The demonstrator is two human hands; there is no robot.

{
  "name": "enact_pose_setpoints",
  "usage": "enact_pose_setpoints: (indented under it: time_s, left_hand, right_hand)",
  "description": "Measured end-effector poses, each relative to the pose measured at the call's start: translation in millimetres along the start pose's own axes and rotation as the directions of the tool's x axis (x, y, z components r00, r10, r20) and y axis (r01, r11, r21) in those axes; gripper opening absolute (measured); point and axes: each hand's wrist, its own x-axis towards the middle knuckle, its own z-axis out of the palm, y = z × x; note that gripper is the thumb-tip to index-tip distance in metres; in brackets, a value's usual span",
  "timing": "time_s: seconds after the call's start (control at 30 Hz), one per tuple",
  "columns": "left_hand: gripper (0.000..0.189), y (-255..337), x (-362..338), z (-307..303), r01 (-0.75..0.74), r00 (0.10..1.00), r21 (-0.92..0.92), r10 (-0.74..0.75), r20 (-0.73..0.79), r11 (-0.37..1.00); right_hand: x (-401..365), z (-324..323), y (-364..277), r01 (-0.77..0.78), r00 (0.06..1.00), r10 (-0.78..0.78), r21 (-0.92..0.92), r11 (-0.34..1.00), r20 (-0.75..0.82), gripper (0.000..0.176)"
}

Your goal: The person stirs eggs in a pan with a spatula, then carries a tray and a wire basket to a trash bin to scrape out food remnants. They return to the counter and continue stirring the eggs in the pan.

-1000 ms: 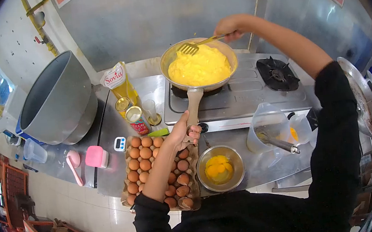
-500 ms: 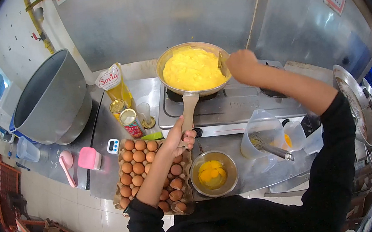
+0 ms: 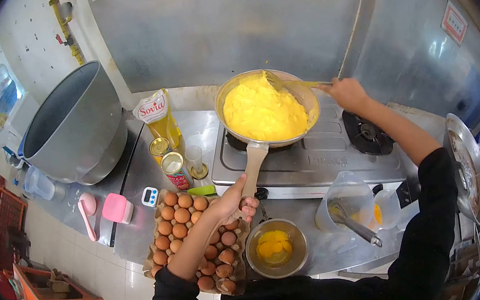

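Note:
My left hand [image 3: 235, 202] is wrapped around the light wooden-looking handle of a frying pan [image 3: 257, 158]. A thick, lumpy yellow egg-like mass [image 3: 262, 109] fills most of the pan, which is over the left burner. Beyond the pan's right rim, my right hand [image 3: 351, 93] is closed on the handle of a spatula [image 3: 303, 83]. The spatula's yellow-coated blade rests at the far edge of the mass. Below my left forearm is a carton of brown eggs [image 3: 169, 232], and a steel bowl [image 3: 304, 249] with several yolks lies to its right.
The gas stove [image 3: 307, 169] has a bare right burner [image 3: 368, 132]. A plastic jug [image 3: 346, 194] holds a whisk [image 3: 355, 226]. Left are a big grey pot [image 3: 72, 133], an oil pouch [image 3: 160, 123], two cans, a timer [image 3: 149, 196] and a pink-lidded box [image 3: 117, 208].
My right hand has moved outward, away from the pan rim. The spatula blade has swung from the right side to the far edge, and the mass is heaped higher. My left hand keeps the handle.

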Motion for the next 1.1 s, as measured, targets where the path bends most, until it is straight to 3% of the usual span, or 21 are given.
enact_pose_setpoints:
  time_s: [0.1, 0.17, 0.4, 0.47, 0.53, 0.63, 0.7, 0.73, 0.77, 0.8, 0.83, 0.9, 0.93, 1.03, 1.1]
  left_hand:
    - [0.039, 1.7, 1.9, -2.0, 0.030, 1.000, 0.019, -0.030, 0.000, 0.999]
    - [0.040, 2.7, 0.3, 1.2, 0.053, 0.999, 0.029, -0.053, -0.007, 0.998]
    - [0.042, 3.8, 0.2, 7.3, 0.090, 0.995, 0.025, -0.088, -0.043, 0.996]
    - [0.041, 4.1, -0.6, 9.5, 0.097, 0.993, 0.010, -0.096, -0.067, 0.995]
    - [0.040, 4.3, -1.1, 9.2, 0.092, 0.994, -0.014, -0.093, -0.064, 0.996]
    - [0.039, -0.9, 3.8, -0.6, 0.051, 0.998, -0.056, -0.052, -0.018, 0.997]
    - [0.039, -4.3, 3.5, -5.1, 0.029, 0.999, -0.088, -0.027, 0.024, 0.996]
    - [0.039, -2.5, 2.3, -4.8, 0.016, 1.000, -0.078, -0.016, -0.003, 0.997]
    - [0.039, -1.2, 1.3, -2.6, 0.006, 1.000, -0.069, -0.008, -0.027, 0.998]
    - [0.039, 0.4, -2.0, 4.1, 0.002, 0.997, -0.094, -0.008, -0.072, 0.996]
    - [0.039, 0.4, -2.8, 6.8, 0.012, 0.998, -0.099, -0.017, -0.056, 0.995]
    - [0.039, -0.4, -4.7, 7.3, -0.033, 0.996, -0.103, 0.024, -0.088, 0.994]
    - [0.038, -2.2, -3.0, 4.5, -0.038, 0.997, -0.138, 0.029, -0.067, 0.990]
    - [0.039, -6.1, -0.8, 4.0, -0.082, 0.995, -0.135, 0.073, -0.068, 0.988]
    - [0.040, -8.3, 0.0, 6.1, -0.096, 0.994, -0.142, 0.086, -0.071, 0.985]
  right_hand:
    - [20.5, 9.1, 35.5, 0.085, 0.996, -0.083, -0.026, 0.996, 0.043, 0.041]
    - [37.3, 14.5, 51.1, 0.195, 0.981, -0.191, -0.137, 0.971, 0.041, 0.046]
    - [112.7, 12.2, 74.4, 0.390, 0.917, -0.397, -0.117, 0.913, -0.042, 0.050]
    - [131.7, 0.5, 67.9, 0.521, 0.775, -0.570, -0.235, 0.821, -0.273, 0.049]
    - [143.0, -29.2, 50.1, 0.572, 0.654, -0.650, -0.309, 0.760, -0.387, 0.041]
    - [147.9, -92.3, 18.9, 0.570, 0.609, -0.717, -0.441, 0.693, -0.339, 0.032]
    - [137.3, -131.5, 5.6, 0.457, 0.847, -0.530, -0.436, 0.775, -0.054, 0.024]
    - [136.9, -143.9, 12.7, 0.464, 0.848, -0.529, -0.427, 0.776, -0.039, 0.024]
    - [141.1, -154.0, 25.1, 0.481, 0.874, -0.467, -0.100, 0.871, 0.134, 0.024]
    - [140.6, -163.4, 33.9, 0.382, 0.842, -0.437, 0.222, 0.897, 0.317, 0.024]
    - [135.8, -174.8, 38.0, 0.378, 0.836, -0.434, 0.221, 0.899, 0.336, 0.024]
    - [131.0, -193.0, 41.3, 0.117, 0.673, -0.360, 0.387, 0.915, 0.646, 0.030]
    - [128.5, -193.1, 41.9, -0.051, 0.603, -0.262, 0.364, 0.930, 0.753, 0.031]
    - [105.6, -202.9, 37.2, -0.011, 0.655, -0.218, 0.297, 0.955, 0.723, 0.028]
    - [104.5, -202.5, 39.9, 0.041, 0.634, -0.239, 0.277, 0.960, 0.736, 0.027]
